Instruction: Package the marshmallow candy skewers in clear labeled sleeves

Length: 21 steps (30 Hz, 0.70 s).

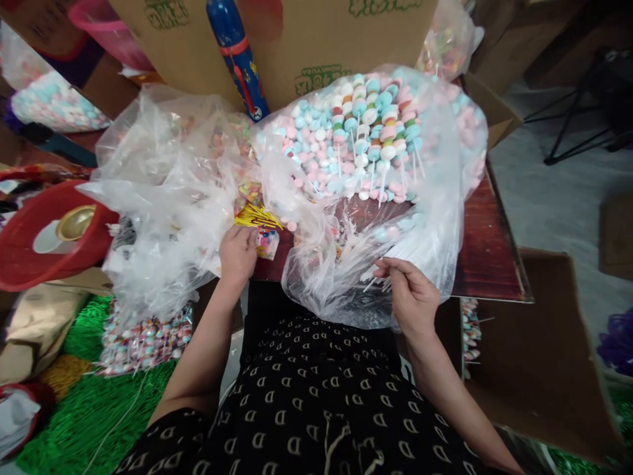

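My left hand (238, 254) is closed at the table edge, its fingertips beside a bunch of yellow strips (258, 216) and a small printed packet (268, 245). What its curled fingers hold, if anything, is hidden. My right hand (411, 290) is pinched at the near side of the clear plastic bag (321, 290), by a bundle of thin white sticks (376, 277). I cannot make out what lies in that pinch. Several finished candy skewers (376, 122) on white sticks rest on loose pink, blue and white candies (316, 155) in the bag.
Crumpled plastic bags (163, 191) cover the left of the table. A blue bottle-shaped case (237, 59) leans before a large cardboard box (316, 39). A red basin (30, 244) sits left; an open carton (539, 356) stands below the table's right edge (499, 277).
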Available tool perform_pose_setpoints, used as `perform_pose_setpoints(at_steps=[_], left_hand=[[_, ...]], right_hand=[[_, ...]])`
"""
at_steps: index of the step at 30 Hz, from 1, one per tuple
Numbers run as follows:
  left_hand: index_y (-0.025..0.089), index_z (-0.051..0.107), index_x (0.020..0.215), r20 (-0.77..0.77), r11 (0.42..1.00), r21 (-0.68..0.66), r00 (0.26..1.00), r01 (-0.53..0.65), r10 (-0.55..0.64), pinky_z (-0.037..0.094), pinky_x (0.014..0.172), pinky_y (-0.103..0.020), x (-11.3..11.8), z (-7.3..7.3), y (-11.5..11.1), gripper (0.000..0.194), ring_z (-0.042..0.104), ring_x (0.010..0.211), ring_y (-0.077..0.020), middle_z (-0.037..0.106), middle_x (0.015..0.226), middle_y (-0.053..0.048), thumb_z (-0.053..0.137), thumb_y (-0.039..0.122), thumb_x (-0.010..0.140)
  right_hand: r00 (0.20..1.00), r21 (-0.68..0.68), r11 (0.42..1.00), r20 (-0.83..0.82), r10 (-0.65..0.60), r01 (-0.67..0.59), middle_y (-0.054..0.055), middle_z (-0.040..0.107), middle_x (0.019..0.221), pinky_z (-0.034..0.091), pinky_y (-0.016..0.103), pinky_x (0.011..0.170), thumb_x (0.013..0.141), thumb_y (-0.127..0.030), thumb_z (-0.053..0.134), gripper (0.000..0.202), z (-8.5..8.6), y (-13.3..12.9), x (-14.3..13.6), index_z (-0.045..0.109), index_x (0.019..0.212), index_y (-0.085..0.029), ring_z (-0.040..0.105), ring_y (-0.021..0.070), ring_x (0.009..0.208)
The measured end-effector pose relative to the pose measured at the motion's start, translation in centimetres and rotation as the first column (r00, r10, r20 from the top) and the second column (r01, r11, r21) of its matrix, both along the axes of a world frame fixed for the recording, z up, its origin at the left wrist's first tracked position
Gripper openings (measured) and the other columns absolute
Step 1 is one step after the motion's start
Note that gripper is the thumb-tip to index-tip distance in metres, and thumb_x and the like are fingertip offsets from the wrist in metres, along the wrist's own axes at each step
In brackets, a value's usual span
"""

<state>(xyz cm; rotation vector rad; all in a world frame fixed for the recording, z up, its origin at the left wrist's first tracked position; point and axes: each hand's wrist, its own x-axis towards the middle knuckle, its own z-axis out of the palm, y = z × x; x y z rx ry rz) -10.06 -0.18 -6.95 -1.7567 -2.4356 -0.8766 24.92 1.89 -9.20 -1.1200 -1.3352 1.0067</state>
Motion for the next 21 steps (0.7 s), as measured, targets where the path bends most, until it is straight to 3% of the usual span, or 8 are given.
perform_pose_setpoints(at_steps=[2,4,7,9,13,17,19,21], left_hand=[[0.018,0.076,0.097,0.137,0.981,0.195,0.99,0.003,-0.031,0.054,0.093,-0.039,1.2,1.2,-0.6,0.025,0.069,0.096,-0.0233,0.075,0.097,-0.008,0.055,0.032,0.099],[0.02,0.077,0.101,0.222,0.943,0.332,0.969,0.027,-0.106,0.054,0.096,-0.038,3.3,2.6,-1.0,0.024,0.07,0.098,-0.0208,0.076,0.1,-0.006,0.058,0.035,0.1],[0.025,0.077,0.102,0.225,0.908,0.382,0.936,0.172,-0.272,0.055,0.099,-0.04,7.5,4.0,-1.2,0.019,0.071,0.104,-0.0206,0.077,0.104,-0.004,0.06,0.033,0.101],[0.027,0.077,0.105,0.171,0.863,0.38,0.892,0.333,-0.419,0.056,0.1,-0.041,10.2,3.9,-0.9,0.016,0.07,0.108,-0.0204,0.076,0.112,-0.005,0.062,0.03,0.1],[0.027,0.076,0.112,0.09,0.784,0.385,0.826,0.486,-0.556,0.052,0.109,-0.049,13.4,2.5,0.2,0.019,0.064,0.126,-0.025,0.073,0.127,-0.008,0.061,0.026,0.1],[0.029,0.069,0.127,0.223,0.754,0.312,0.727,0.578,-0.65,0.047,0.115,-0.053,13.1,2.2,0.6,0.028,0.057,0.137,-0.0274,0.065,0.141,-0.011,0.06,0.034,0.101],[0.028,0.061,0.139,0.354,0.763,0.298,0.675,0.574,-0.647,0.047,0.116,-0.052,12.1,2.7,0.6,0.04,0.057,0.138,-0.027,0.062,0.146,-0.012,0.058,0.042,0.101],[0.027,0.054,0.147,0.467,0.822,0.278,0.678,0.498,-0.568,0.044,0.117,-0.052,11.0,3.0,0.7,0.049,0.057,0.139,-0.0273,0.06,0.149,-0.014,0.057,0.046,0.102]], right_hand=[[0.998,-0.056,0.998,-0.054,0.025,-0.028,0.003,0.082,0.095,0.064,0.035,0.077,0.098,-0.032,0.065,0.016,0.8,0.3,-0.6,0.079,0.103,-0.026,0.077,0.0166,0.076],[0.98,-0.141,0.978,-0.143,0.135,-0.155,0.004,0.082,0.098,0.064,0.036,0.078,0.097,-0.037,0.068,0.018,2.0,0.7,-1.8,0.079,0.107,-0.027,0.078,0.0181,0.08],[0.867,-0.202,0.863,-0.304,0.394,-0.463,0.005,0.081,0.107,0.063,0.039,0.086,0.091,-0.048,0.075,0.032,3.8,1.2,-4.2,0.078,0.117,-0.03,0.077,0.021,0.097],[0.783,-0.183,0.793,-0.39,0.484,-0.581,0.004,0.08,0.108,0.061,0.039,0.09,0.086,-0.055,0.079,0.038,4.6,1.5,-5.8,0.078,0.113,-0.029,0.074,0.0208,0.099],[0.756,-0.222,0.79,-0.516,0.402,-0.571,0.001,0.076,0.085,0.058,0.032,0.082,0.082,-0.06,0.08,0.037,5.1,1.6,-7.0,0.078,0.089,-0.024,0.068,0.0168,0.083],[0.793,-0.335,0.797,-0.545,0.272,-0.503,-0.001,0.072,0.074,0.056,0.029,0.072,0.077,-0.057,0.084,0.037,4.7,1.7,-6.1,0.077,0.084,-0.021,0.064,0.0145,0.071],[0.803,-0.358,0.791,-0.535,0.262,-0.496,-0.001,0.072,0.073,0.056,0.029,0.07,0.078,-0.056,0.083,0.036,4.5,1.8,-5.6,0.076,0.08,-0.021,0.064,0.0138,0.066],[0.801,-0.362,0.782,-0.532,0.274,-0.508,0.0,0.072,0.073,0.059,0.031,0.071,0.079,-0.054,0.082,0.034,4.5,2.0,-5.1,0.075,0.076,-0.021,0.065,0.0142,0.064]])
